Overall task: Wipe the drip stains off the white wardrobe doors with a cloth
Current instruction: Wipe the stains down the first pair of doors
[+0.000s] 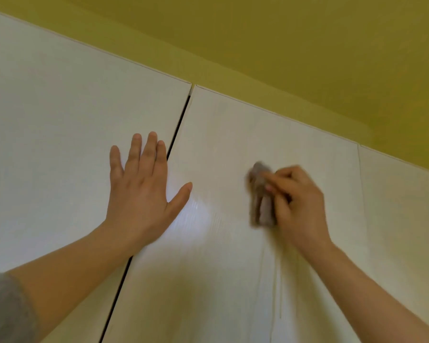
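My left arm reaches up from the lower left, bare below a grey sleeve (5, 310). My left hand (144, 191) lies flat on the left wardrobe door (60, 120), palm to the panel and fingers straight, pointing up. The thumb is spread wide to the right, across the dark gap (178, 129) and onto the middle door (233, 134).

My right arm comes up from the lower right. My right hand (300, 206) has its fingers curled round a bunched brownish-grey cloth (260, 196) and holds it against the middle door, to the right of my left thumb and well apart from it. The cloth is blurred. Its long axis runs up and down the door, its upper end sticking out past my fingertips towards the door's top edge.

Faint drip streaks (280, 293) run down the panel below the cloth. A third door (401, 206) stands to the right, with an olive-yellow wall (307, 45) above.
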A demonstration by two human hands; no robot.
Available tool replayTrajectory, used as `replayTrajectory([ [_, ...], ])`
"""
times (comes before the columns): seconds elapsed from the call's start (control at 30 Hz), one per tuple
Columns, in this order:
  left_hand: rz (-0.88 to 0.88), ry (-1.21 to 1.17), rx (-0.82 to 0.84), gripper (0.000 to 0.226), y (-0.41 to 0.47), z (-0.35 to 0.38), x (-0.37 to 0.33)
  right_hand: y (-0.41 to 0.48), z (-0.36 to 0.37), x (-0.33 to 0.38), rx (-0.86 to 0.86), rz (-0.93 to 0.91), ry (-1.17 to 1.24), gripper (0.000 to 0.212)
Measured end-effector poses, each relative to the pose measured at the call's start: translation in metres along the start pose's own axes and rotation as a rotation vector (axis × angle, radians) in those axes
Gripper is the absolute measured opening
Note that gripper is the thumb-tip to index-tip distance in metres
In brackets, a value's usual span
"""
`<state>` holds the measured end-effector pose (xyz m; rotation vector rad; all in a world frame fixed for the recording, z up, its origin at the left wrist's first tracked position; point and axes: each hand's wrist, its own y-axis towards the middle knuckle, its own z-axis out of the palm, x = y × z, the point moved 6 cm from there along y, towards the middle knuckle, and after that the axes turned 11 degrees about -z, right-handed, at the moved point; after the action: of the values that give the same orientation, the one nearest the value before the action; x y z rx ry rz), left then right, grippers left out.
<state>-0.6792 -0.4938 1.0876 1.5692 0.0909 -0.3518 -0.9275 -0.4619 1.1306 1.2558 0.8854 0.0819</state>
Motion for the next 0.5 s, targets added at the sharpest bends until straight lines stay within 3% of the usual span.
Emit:
replayTrajectory([
  [0.1, 0.000, 0.003, -0.006, 0.092, -0.002, -0.001, 0.001, 0.052, -0.018, -0.056, -0.197, 0.225, -0.093, 0.026],
  [0.23, 0.003, -0.004, -0.010, 0.091, -0.002, 0.000, 0.001, 0.100, -0.014, -0.114, -0.134, 0.330, -0.090, 0.028],
  [0.37, 0.007, -0.005, -0.022, 0.091, 0.000, 0.000, 0.001, 0.080, -0.012, -0.097, -0.122, 0.316, -0.060, 0.025],
  [0.5, 0.008, 0.004, -0.023, 0.092, 0.001, 0.000, 0.003, -0.002, -0.007, -0.035, -0.036, 0.202, 0.083, 0.027],
])
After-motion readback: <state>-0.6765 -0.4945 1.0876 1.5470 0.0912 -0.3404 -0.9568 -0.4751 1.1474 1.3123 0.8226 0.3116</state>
